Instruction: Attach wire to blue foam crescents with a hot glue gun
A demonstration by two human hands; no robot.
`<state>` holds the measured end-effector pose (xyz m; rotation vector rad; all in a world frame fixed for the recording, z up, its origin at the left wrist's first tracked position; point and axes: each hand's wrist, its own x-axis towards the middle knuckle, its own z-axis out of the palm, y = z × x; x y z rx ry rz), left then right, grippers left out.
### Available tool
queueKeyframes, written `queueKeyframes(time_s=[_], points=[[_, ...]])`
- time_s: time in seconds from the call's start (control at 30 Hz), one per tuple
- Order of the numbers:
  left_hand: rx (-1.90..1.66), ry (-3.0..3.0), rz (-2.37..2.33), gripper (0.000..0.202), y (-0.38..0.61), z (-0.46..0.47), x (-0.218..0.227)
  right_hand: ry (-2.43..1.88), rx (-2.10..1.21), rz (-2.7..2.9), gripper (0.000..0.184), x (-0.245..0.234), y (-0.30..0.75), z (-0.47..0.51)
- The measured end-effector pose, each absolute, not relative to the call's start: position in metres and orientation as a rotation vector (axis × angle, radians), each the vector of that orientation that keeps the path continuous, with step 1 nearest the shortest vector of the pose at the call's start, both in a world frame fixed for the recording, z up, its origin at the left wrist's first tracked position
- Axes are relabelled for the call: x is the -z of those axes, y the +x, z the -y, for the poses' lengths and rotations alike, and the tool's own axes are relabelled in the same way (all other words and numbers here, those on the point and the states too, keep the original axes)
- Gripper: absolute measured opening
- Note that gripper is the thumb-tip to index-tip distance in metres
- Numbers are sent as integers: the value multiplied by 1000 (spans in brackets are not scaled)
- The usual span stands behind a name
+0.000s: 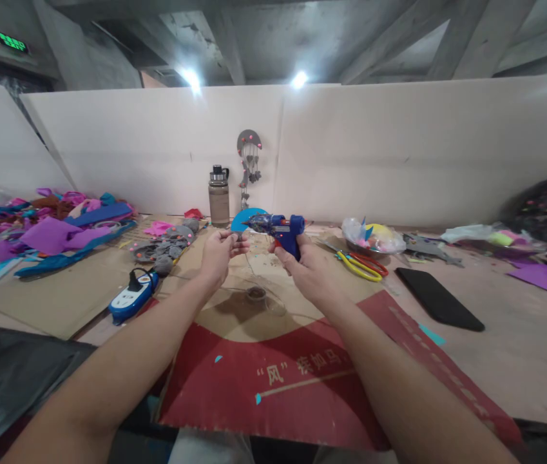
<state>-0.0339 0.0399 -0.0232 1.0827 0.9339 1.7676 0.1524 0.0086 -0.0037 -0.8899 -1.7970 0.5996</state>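
"Head view: what are we holding near the middle of the frame?"

"Our right hand (306, 265) is gripping a blue glue gun (287, 234), its nozzle (254, 223) pointing toward the left of the frame. Our left hand (218, 258) is pinching a small dark piece (239, 238) just below that nozzle. Whether the two are touching, we are not managing to tell."

"And how far along are we getting?"

"We are judging it partway. Above centre, a grey crescent ornament (249, 137) is hanging in front of the pale partition (374, 148), small shapes (254, 175) dangling below it, so that one is looking finished. The piece between our fingers is seeming unfinished, since we are holding the gun so near it."

"What are we counting as left?"

"Left of centre, some grey pieces (172, 241) are lying in a heap on the counter (509, 361). We are guessing those are undone. Below our hands, a small round roll (256, 294) is resting on the red-printed cardboard (273, 419)."
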Motion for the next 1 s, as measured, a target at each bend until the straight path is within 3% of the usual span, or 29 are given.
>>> queueKeyframes(time_s=[0.23,1.0], points=[[-1766,1176,-941,11,-30,-39,23,-901,-412,1905,32,13,148,-13],[-1752,1225,-1001,15,-25,-34,22,-925,-384,1942,29,15,148,-14]])
